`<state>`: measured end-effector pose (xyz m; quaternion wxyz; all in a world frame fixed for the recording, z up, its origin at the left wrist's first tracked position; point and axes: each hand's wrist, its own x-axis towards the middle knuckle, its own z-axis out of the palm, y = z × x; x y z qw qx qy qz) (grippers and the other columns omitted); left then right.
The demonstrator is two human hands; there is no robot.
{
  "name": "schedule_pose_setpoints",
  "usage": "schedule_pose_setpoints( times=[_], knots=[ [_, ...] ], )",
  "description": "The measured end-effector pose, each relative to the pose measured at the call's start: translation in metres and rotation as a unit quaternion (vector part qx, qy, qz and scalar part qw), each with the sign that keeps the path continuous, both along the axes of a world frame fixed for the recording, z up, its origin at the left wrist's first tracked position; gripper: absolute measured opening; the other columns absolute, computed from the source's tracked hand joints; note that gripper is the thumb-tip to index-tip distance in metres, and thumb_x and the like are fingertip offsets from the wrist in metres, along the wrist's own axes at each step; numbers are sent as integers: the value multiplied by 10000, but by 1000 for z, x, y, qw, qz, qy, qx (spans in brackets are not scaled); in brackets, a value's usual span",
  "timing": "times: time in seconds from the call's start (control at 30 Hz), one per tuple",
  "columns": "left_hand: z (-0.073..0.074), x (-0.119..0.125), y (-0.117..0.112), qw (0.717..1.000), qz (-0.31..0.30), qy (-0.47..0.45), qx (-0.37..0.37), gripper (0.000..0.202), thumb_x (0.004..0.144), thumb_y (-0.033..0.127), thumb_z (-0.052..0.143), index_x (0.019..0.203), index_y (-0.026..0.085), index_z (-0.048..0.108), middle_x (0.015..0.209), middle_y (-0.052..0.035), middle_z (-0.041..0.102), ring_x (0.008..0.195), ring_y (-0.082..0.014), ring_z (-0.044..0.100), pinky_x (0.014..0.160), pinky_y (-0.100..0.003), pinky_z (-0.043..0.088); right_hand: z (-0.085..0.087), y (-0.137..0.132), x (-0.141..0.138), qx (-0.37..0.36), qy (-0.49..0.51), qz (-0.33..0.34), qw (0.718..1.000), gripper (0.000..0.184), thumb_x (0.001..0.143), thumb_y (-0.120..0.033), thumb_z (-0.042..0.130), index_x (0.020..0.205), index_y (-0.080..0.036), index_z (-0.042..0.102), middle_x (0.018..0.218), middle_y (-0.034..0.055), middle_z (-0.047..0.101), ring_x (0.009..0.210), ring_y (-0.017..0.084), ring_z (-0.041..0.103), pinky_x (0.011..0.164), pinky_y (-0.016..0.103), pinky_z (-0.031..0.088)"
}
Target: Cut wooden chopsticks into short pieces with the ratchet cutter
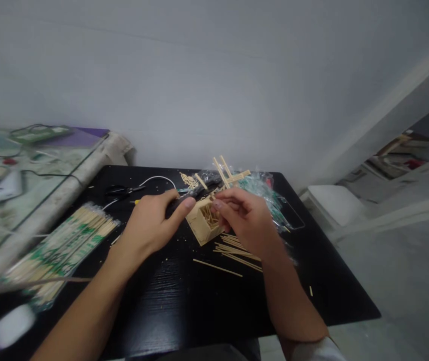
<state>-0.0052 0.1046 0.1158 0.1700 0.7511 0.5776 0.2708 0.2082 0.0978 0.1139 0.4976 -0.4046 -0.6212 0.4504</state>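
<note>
A small box-like model of pale wooden sticks (pixel 201 225) stands on the black table, with an open side showing crossed sticks inside. My left hand (pixel 154 218) is at its left, thumb stretched toward the model's upper edge. A dark, long thing lies between that thumb and forefinger; its kind is unclear and the other fingers are hidden. At the model's right, my right hand (pixel 242 210) pinches thumb and fingertips together by the open side. Whatever sits in that pinch is too small to name. Longer sticks (pixel 224 173) jut up behind the hands.
Loose sticks (pixel 237 250) lie right of the model, and one single stick (pixel 217 267) lies nearer. Packed chopsticks (pixel 67 245) are at left, near black scissors (pixel 122 190) and a white cable (pixel 158 178). Crumpled plastic wrappers (pixel 270 198) lie back right. A white stool (pixel 329 203) stands beyond.
</note>
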Motion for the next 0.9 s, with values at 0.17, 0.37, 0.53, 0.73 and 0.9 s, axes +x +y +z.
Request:
schedule_pose_setpoints(
  times=[0.17,0.37,0.53,0.73,0.9],
  knots=[
    [-2,3,-1,1000,13,15,-14,587,930,730,350,683,222,508,614,-11,530,603,-188,485,628,-326,292,-3,0,-1,17,-4,-4,1000,111,907,-297,721,908,-186,711,739,4,713,596,100,619,515,223,491],
    [-3,6,-1,999,34,36,-2,589,913,735,358,637,228,473,575,-12,494,569,-185,456,609,-323,266,-9,-1,-4,13,5,-18,1000,148,910,-336,709,878,-192,699,717,5,694,608,114,614,536,238,478],
    [-8,5,3,997,50,57,1,634,927,747,350,647,221,565,580,-28,553,568,-192,491,606,-324,279,-14,4,-6,18,-9,-27,999,162,913,-345,698,862,-191,688,671,-6,663,550,99,556,488,233,428],
    [-18,5,10,995,56,83,10,696,955,761,344,729,220,720,637,-65,672,619,-224,578,612,-330,315,-21,13,-7,-9,-1,-30,1000,207,899,-378,717,839,-181,688,619,-23,620,481,78,481,441,224,379],
    [-21,6,14,995,61,73,17,710,949,771,356,762,226,770,664,-97,713,620,-246,606,605,-341,340,-23,18,-8,-43,-7,-32,999,208,894,-372,713,822,-179,681,632,-9,628,481,83,499,430,218,384]
  ],
)
